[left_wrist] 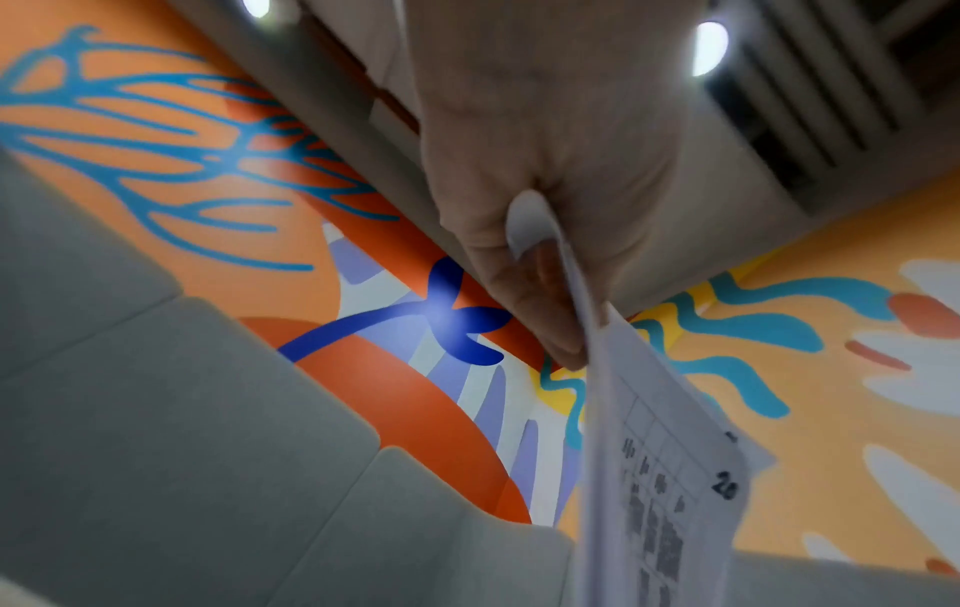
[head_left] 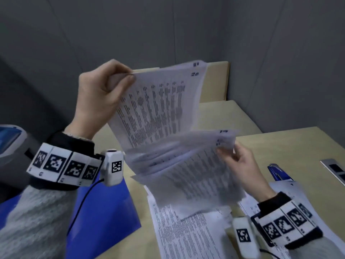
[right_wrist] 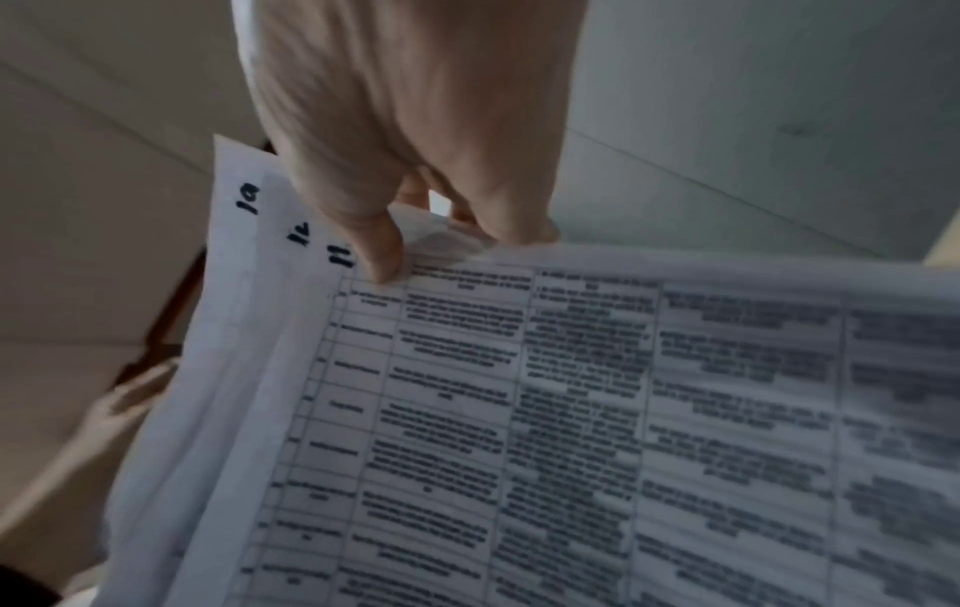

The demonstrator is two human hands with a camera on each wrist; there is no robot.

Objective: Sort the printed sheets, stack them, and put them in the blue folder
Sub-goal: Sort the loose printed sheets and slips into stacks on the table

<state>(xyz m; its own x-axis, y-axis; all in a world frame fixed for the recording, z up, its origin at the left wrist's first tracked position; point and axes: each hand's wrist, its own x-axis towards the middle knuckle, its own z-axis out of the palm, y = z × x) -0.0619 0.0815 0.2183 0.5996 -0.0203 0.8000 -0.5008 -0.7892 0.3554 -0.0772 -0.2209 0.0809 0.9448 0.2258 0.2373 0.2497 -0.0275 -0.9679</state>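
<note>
Both hands hold printed sheets in the air above the desk. My left hand (head_left: 104, 90) pinches the top corner of a few upright sheets (head_left: 158, 105), the front one marked 20 (left_wrist: 675, 472). My right hand (head_left: 237, 159) grips a fanned bundle of sheets (head_left: 190, 165) at its right edge, thumb on top; handwritten numbers 11, 12 and 19 show at its corners (right_wrist: 571, 410). More printed sheets (head_left: 183, 234) lie flat on the desk below. The blue folder (head_left: 104, 217) lies on the desk at lower left, partly under my left forearm.
A blue stapler (head_left: 278, 171) sits at the right, by another sheet (head_left: 291, 193). A metal socket plate (head_left: 334, 169) is set in the desk at the far right. A grey and blue machine (head_left: 11, 144) stands at the left edge. Grey partition walls enclose the desk.
</note>
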